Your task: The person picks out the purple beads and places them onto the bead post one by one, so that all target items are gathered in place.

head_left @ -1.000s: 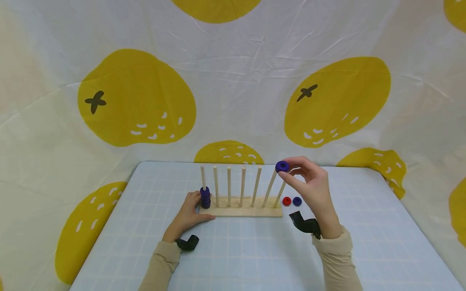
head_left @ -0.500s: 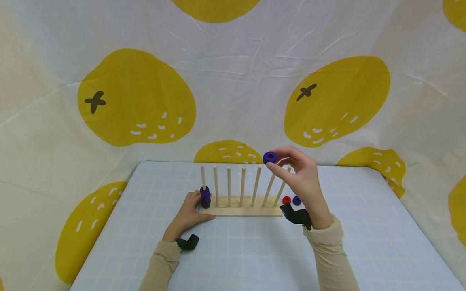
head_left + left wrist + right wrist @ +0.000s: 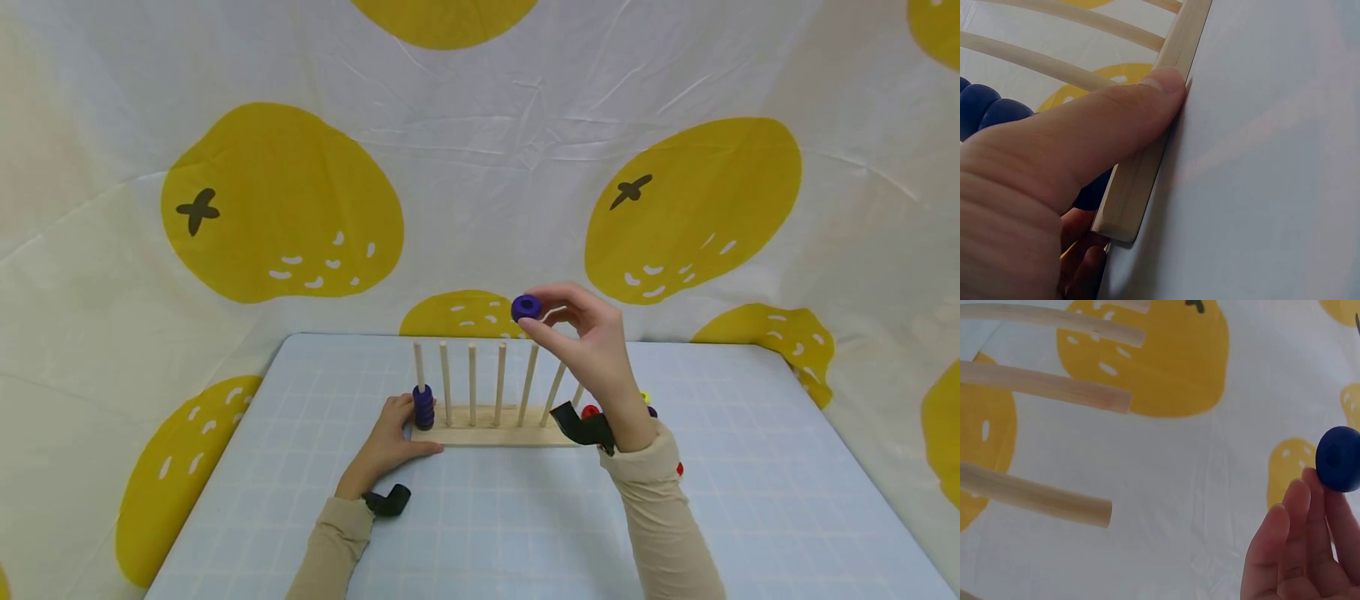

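Note:
In the head view my right hand [image 3: 588,337] pinches a dark blue ring bead [image 3: 516,311] between thumb and fingertips. It is raised above the pegs of a wooden peg rack [image 3: 495,437], near the middle ones. The same blue bead [image 3: 1337,469] sits at the right edge of the right wrist view, apart from the peg tips. My left hand [image 3: 388,437] grips the rack's left end, with the thumb [image 3: 1141,103] along the front of the base and the fingers partly hidden behind. A stack of blue ring beads [image 3: 423,408] is on the leftmost peg; the other visible pegs are bare.
Loose beads lie right of the rack, partly covered by the right forearm: a red bead [image 3: 590,411], a yellow bead [image 3: 645,397], a dark bead [image 3: 652,412] and another red bead [image 3: 680,469]. Behind the table [image 3: 480,525] hangs a cloth [image 3: 495,167] with yellow fruit shapes.
My right hand has carried the blue bead leftward and up, from over the right end of the rack toward its middle. The left hand and the rack have stayed in place.

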Demonstrator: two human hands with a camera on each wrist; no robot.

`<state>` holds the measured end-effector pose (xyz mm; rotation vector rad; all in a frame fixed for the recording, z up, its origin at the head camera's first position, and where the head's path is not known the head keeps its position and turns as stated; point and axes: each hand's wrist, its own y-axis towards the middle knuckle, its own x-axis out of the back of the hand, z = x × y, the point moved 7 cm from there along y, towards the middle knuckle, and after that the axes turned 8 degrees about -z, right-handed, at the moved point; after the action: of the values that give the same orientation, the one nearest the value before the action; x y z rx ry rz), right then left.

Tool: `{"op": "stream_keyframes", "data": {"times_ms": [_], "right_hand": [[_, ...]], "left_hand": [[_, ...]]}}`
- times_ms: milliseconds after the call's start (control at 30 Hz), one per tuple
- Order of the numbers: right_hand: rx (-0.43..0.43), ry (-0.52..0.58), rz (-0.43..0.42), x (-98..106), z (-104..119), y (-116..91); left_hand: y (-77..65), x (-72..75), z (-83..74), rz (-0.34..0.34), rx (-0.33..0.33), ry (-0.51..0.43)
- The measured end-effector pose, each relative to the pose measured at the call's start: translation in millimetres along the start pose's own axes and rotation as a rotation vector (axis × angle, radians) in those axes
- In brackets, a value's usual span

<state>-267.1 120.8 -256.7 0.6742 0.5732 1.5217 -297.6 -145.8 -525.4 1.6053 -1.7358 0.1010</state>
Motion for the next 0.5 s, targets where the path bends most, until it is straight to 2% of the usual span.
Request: {"op": "stream_keyframes", "data": {"times_ms": [133, 500], "right_hand": [[0.003, 0.013, 0.009, -7.4, 1.6, 4.3], [0.005, 0.043, 0.038, -27.4, 6.0, 15.5]], "left_hand": [[0.5, -0.1, -0.8, -0.001, -0.014, 0.005], [0.9, 0.2, -2.3, 0.011, 0.006, 0.002]]}}
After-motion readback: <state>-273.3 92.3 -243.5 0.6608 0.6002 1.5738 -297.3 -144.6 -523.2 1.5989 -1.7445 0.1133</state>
